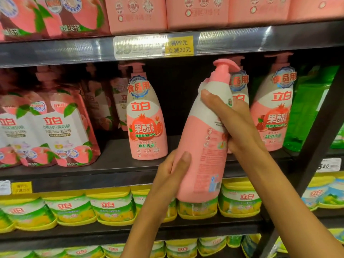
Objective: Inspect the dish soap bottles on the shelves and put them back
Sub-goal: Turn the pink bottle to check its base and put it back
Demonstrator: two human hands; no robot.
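Held pink bottle (201,146): back label faces us, print too small and smeared to read; front turned away. Right hand (232,123) covers the label's right part, left hand (173,170) hides the lower left side. It blocks most of the bottle behind (240,90), only its top label shows. Refill pouches (46,131) at left blurred, cut by the edge. Upper price tag (152,46) glared out, price unreadable. Green bottle (312,108) partly behind the shelf post (316,138). Both forearms run off the bottom.
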